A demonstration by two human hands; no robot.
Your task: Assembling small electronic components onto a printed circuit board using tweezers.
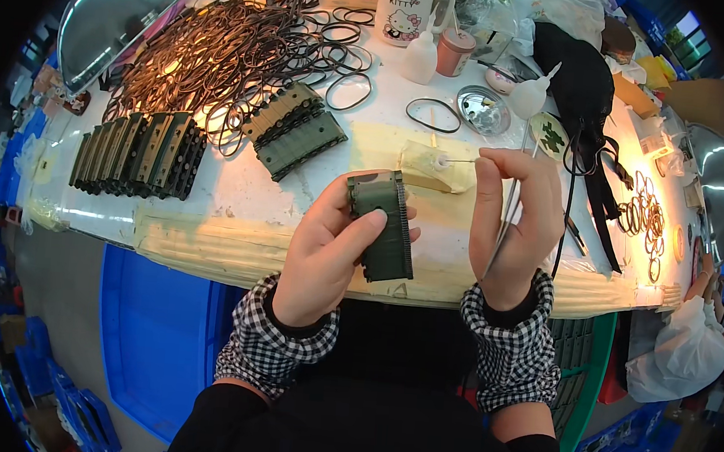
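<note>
My left hand (328, 236) grips a dark green, camouflage-toned plastic casing (374, 252) with a finely toothed right edge, its thumb lying across the face. To the right, my right hand (521, 208) pinches a thin metal rod (460, 161) between thumb and forefinger. The rod's far end reaches a whitish blob on a tape-covered, cream-coloured block (424, 177); whether it touches the blob I cannot tell. Slim metal tweezers (500, 237) also sit in the right hand, slanting down across the palm. Several similar green casings (308, 136) lie left of the block.
A row of green casings (136, 156) stands at the left, before a heap of black rubber rings (214, 56). Behind the block are a metal dish (482, 110), a squeeze bottle (421, 60) and a white mug (403, 19). A blue crate (154, 321) is below the padded table edge (209, 245).
</note>
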